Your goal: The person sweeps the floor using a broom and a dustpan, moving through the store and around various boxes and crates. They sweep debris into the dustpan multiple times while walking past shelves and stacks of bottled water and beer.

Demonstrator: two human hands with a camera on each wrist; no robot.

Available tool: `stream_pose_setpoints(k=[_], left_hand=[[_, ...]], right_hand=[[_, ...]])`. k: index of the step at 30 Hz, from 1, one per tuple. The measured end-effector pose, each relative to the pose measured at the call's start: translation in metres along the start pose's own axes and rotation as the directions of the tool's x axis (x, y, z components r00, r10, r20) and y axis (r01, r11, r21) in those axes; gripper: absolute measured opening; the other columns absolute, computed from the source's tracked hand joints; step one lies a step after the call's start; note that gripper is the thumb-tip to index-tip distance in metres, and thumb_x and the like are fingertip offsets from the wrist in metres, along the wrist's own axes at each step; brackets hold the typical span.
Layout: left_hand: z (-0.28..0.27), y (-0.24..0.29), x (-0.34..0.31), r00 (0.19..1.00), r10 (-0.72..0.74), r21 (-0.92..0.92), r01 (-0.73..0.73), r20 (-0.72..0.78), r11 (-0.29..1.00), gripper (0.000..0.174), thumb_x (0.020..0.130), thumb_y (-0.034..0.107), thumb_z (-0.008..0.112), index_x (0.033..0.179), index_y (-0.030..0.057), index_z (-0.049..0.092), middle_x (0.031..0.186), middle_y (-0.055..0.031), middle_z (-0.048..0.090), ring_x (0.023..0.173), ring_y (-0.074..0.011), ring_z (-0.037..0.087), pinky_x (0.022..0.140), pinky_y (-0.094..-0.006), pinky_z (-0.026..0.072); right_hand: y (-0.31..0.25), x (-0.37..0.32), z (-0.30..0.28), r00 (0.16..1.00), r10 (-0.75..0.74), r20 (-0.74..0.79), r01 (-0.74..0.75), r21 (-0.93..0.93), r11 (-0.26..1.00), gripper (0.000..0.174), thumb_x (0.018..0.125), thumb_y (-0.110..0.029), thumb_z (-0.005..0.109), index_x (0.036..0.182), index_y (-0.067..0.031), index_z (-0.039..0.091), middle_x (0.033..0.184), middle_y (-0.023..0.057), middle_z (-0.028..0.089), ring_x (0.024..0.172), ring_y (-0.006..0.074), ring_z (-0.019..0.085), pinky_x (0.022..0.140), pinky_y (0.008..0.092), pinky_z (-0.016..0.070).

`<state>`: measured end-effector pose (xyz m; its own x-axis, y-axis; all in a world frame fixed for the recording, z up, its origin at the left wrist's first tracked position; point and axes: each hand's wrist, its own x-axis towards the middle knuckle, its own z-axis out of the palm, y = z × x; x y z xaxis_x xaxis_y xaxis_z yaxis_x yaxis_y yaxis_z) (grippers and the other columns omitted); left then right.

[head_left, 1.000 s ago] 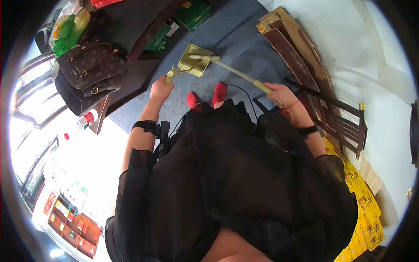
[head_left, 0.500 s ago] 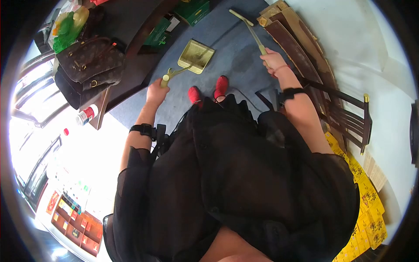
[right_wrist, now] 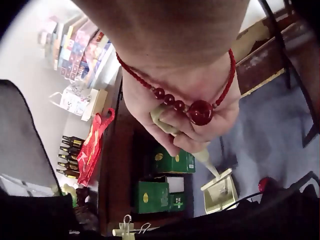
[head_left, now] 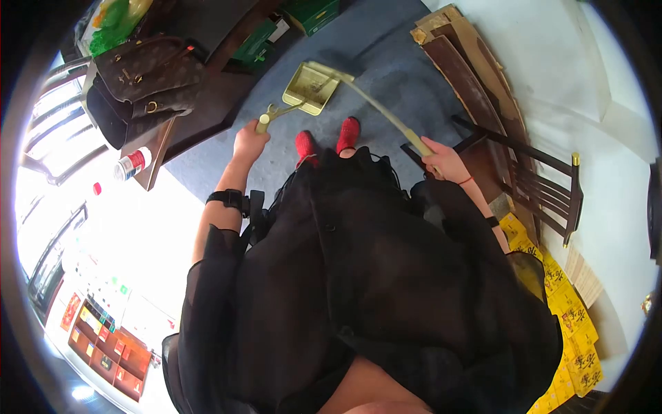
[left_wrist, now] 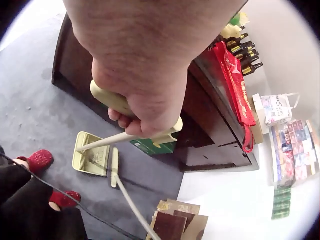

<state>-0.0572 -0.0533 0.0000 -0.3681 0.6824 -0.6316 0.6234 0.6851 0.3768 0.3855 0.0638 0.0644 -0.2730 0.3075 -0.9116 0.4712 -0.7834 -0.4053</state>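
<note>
Head view, broom (head_left: 384,111), dustpan (head_left: 298,87), yellow boxes (head_left: 572,324) only here

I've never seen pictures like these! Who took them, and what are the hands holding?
There's no robot here, just a person working with two bare hands. The big view comes from a camera worn on the head, looking down past black clothes. The other two come from small wrist cameras, each watching its own hand.

The left hand grips a dustpan and the right hand grips a broom. The dustpan looks to rest on the blue-grey floor, in front of two red shoes. The broom's head is at the dustpan's edge, too blurry to say whether they touch.
</note>
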Motion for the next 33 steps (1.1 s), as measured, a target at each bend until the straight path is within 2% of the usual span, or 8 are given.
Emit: stream_pose_setpoints(k=[2, 7, 13, 16, 20, 25, 30, 33], left_hand=[[-0.001, -0.008, -0.005, 0.996, 0.028, 0.003, -0.028, -0.082, 1.0, 0.039, 0.067, 0.023, 0.059, 0.102, 0.0062, 0.058, 0.093, -0.0191, 0.062, 0.092, -0.0365, 0.057, 0.078, -0.0413, 0.0449], [-0.011, -0.04, -0.008, 0.996, -0.044, -0.087, 0.037, -0.083, 0.996, 0.038, 0.067, 0.023, 0.058, 0.102, 0.0054, 0.058, 0.092, -0.0191, 0.062, 0.091, -0.0365, 0.058, 0.078, -0.0416, 0.0447], [-0.027, -0.076, -0.008, 0.993, -0.064, -0.11, 0.053, -0.095, 0.993, 0.04, 0.067, 0.022, 0.058, 0.103, 0.0053, 0.057, 0.093, -0.0195, 0.062, 0.092, -0.0359, 0.058, 0.079, -0.0418, 0.0443], [-0.034, -0.094, -0.006, 0.998, -0.019, -0.1, 0.013, -0.053, 0.995, 0.04, 0.067, 0.022, 0.059, 0.104, 0.0058, 0.057, 0.094, -0.0197, 0.062, 0.093, -0.0357, 0.057, 0.079, -0.0418, 0.0444], [-0.043, -0.113, -0.004, 0.999, 0.052, -0.028, -0.052, 0.002, 0.998, 0.042, 0.067, 0.023, 0.06, 0.105, 0.0067, 0.057, 0.095, -0.0202, 0.062, 0.093, -0.0359, 0.057, 0.079, -0.0422, 0.0446], [-0.048, -0.139, -0.001, 0.996, 0.085, -0.039, -0.083, 0.037, 0.996, 0.042, 0.067, 0.023, 0.061, 0.105, 0.0062, 0.056, 0.095, -0.0208, 0.061, 0.094, -0.0366, 0.057, 0.079, -0.0429, 0.0446], [-0.051, -0.152, 0.007, 0.988, 0.144, -0.04, -0.143, 0.045, 0.989, 0.042, 0.067, 0.024, 0.061, 0.104, 0.0046, 0.056, 0.096, -0.0211, 0.061, 0.094, -0.0369, 0.057, 0.079, -0.0429, 0.0445], [-0.057, -0.149, 0.008, 0.986, 0.16, -0.016, -0.16, 0.048, 0.987, 0.041, 0.067, 0.023, 0.061, 0.103, 0.0043, 0.057, 0.095, -0.0212, 0.061, 0.093, -0.0368, 0.057, 0.079, -0.0423, 0.0446]], right_hand=[[-0.009, 0.009, 0.006, 0.978, -0.19, -0.086, 0.179, -0.125, 0.976, 0.063, 0.075, -0.007, 0.06, 0.134, -0.0084, 0.038, 0.06, -0.0015, 0.045, 0.049, 0.0071, 0.042, 0.043, 0.0239, 0.0338], [-0.069, 0.081, 0.051, 0.974, -0.214, -0.074, 0.2, -0.162, 0.966, 0.061, 0.075, -0.009, 0.058, 0.133, -0.0116, 0.04, 0.059, -0.0004, 0.047, 0.043, 0.0099, 0.041, 0.038, 0.0265, 0.0325], [-0.016, 0.098, 0.143, 0.967, -0.251, -0.027, 0.21, -0.466, 0.86, 0.064, 0.07, -0.01, 0.059, 0.132, -0.0144, 0.042, 0.064, 0.0027, 0.052, 0.051, 0.0105, 0.048, 0.044, 0.0265, 0.0372], [0.012, 0.072, 0.131, 0.982, -0.182, 0.044, 0.187, -0.26, 0.947, 0.063, 0.072, -0.008, 0.059, 0.132, -0.0129, 0.042, 0.063, 0.0015, 0.05, 0.048, 0.0089, 0.043, 0.041, 0.0245, 0.0326], [0.026, 0.003, 0.111, 0.997, -0.014, -0.077, 0.026, 0.149, 0.988, 0.058, 0.076, -0.007, 0.058, 0.132, -0.0109, 0.042, 0.061, -0.0012, 0.046, 0.045, 0.0047, 0.038, 0.037, 0.0197, 0.0241], [0.031, -0.022, 0.14, 0.979, -0.035, -0.202, 0.069, 0.16, 0.985, 0.061, 0.077, -0.008, 0.059, 0.134, -0.0103, 0.039, 0.061, -0.0019, 0.045, 0.045, 0.0054, 0.038, 0.036, 0.0211, 0.0253], [-0.007, 0.035, 0.168, 0.921, -0.125, -0.369, 0.099, -0.088, 0.991, 0.062, 0.077, -0.01, 0.059, 0.135, -0.0129, 0.038, 0.059, -0.0011, 0.045, 0.041, 0.0078, 0.038, 0.035, 0.0239, 0.027], [-0.003, 0.098, 0.165, 0.931, -0.212, -0.296, 0.158, -0.198, 0.967, 0.061, 0.075, -0.011, 0.059, 0.133, -0.0128, 0.04, 0.06, 0.0004, 0.046, 0.041, 0.0094, 0.04, 0.034, 0.0264, 0.0275]])
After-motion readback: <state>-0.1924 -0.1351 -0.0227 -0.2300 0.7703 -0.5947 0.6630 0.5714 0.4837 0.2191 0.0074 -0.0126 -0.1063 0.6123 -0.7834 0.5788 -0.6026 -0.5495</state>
